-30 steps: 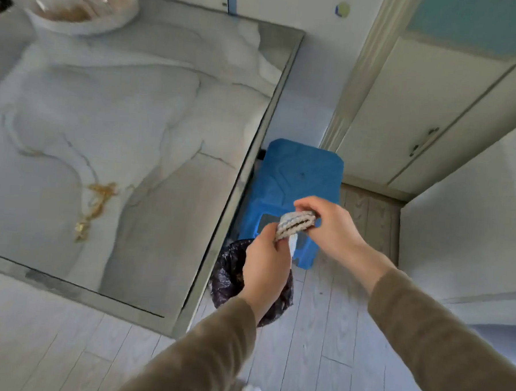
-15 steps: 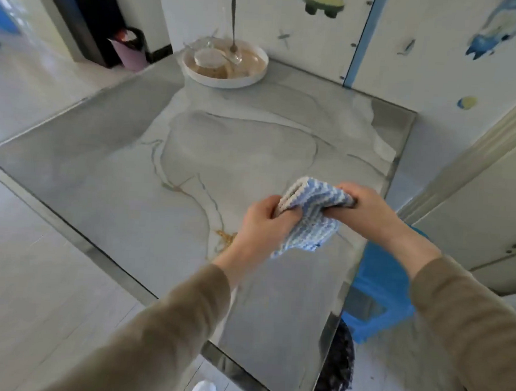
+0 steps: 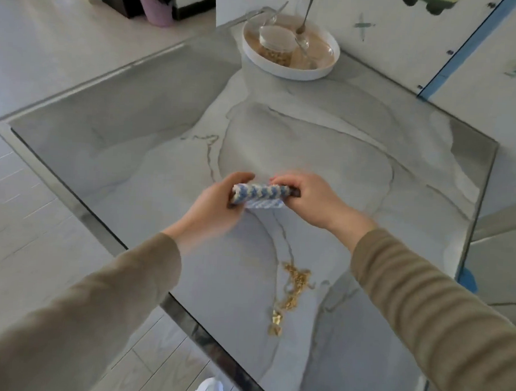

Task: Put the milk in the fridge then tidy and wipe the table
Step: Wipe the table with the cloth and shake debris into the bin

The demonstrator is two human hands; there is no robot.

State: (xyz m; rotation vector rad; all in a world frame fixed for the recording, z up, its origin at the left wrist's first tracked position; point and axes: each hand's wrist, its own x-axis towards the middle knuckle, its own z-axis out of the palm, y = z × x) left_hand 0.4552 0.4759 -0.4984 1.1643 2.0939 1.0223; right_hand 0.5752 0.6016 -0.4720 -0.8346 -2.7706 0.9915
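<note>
Since half a second ago we have folded the blue-and-white cloth (image 3: 258,196) into a tight roll over the marble table (image 3: 357,158).

Our left hand (image 3: 214,206) pinches its left end and our right hand (image 3: 309,199) clasps the right end, holding it just above the tabletop's middle. A white tray (image 3: 288,70) with a jar (image 3: 276,45) and spoons sits at the far edge.

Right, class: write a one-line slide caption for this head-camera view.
Both hands, left and right, fold a blue-and-white cloth above the marble table.
</note>
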